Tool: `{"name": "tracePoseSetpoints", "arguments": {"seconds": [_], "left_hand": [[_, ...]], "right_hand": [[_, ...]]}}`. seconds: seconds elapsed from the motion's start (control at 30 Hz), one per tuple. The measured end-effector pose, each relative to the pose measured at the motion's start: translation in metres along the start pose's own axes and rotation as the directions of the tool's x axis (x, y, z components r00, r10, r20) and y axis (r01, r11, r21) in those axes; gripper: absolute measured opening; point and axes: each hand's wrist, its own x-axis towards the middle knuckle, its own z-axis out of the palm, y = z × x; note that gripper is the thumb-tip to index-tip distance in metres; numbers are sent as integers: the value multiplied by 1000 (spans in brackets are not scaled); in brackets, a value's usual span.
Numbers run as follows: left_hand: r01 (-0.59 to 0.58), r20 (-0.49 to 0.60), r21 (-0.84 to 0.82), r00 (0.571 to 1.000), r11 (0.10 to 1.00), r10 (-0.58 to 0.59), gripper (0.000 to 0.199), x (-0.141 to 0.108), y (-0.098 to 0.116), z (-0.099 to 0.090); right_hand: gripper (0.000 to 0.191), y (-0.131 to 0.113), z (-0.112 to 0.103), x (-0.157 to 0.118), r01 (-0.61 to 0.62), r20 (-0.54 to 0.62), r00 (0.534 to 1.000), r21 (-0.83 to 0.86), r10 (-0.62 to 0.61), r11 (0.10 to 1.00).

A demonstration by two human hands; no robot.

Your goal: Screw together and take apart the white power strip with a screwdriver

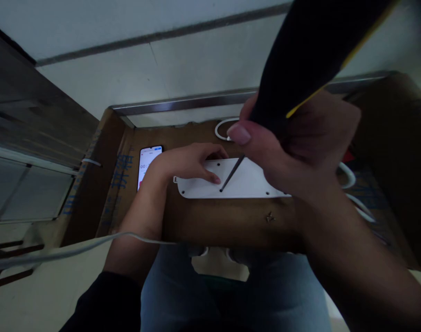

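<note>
Cardboard-covered bench [213,226]: white perforated plate [196,186] lies centre, pinned by the open left hand [186,166]. Right hand [286,147] closes firmly around a black-and-yellow screwdriver [293,69], tip in a hole; shaft tilts, better held upright. Loose screws [270,217] lie nearby.

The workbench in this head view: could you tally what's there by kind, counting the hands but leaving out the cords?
Hands: 2 (left hand, right hand)
Screwdriver: 1
Smartphone: 1
White perforated plate: 1
Clump of small screws: 1 (individual screws too small to count)
Total: 6
</note>
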Motion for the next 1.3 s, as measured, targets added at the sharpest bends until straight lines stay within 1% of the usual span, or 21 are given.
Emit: {"name": "tracePoseSetpoints", "arguments": {"seconds": [0.1,0.27,0.4,0.47,0.53,0.63,0.7,0.87,0.97,1.07,1.13,1.2,1.3], "left_hand": [[-9,-14,10,1000,1000,9,65,0,-2,1],[-8,-29,40,1000,999,9,65,0,-2,2],[-4,-26,54,1000,999,6,66,0,-2,2],[3,-30,56,1000,998,-1,66,0,-2,2],[9,-26,52,1000,999,-8,65,-1,-1,1],[24,-12,47,1000,999,-24,65,-1,0,0],[30,-5,50,1000,998,-30,66,-1,1,0],[28,-17,50,999,998,-27,65,-1,1,0],[7,-14,47,1000,999,-6,63,-1,-1,1],[-12,-16,50,1000,999,13,64,0,-4,1],[-15,-15,50,1000,999,16,65,0,-4,1],[-4,-12,46,1000,999,4,65,0,-3,0],[8,-21,36,1000,999,-7,64,-1,0,0]], "right_hand": [[35,1,-1,0,17,30,999,20,-18,1000],[32,-2,-2,-2,-27,66,998,31,25,999],[32,-2,-3,-3,-50,32,998,37,49,998],[35,-1,-2,-3,-49,39,998,30,48,998],[39,-1,-1,-1,-109,58,992,24,108,994],[47,-3,3,4,-252,87,964,11,250,968],[50,-6,5,6,-276,109,955,3,274,961],[51,-13,1,3,-256,139,956,-32,258,966],[45,-12,-4,0,-224,80,970,-78,230,972],[39,-8,-4,1,-69,-31,997,-29,69,997],[39,-5,-3,1,6,-72,997,22,-4,1000],[40,-3,-1,2,-4,-53,999,27,6,1000],[39,-2,-1,0,-62,8,998,-15,62,998]]}}
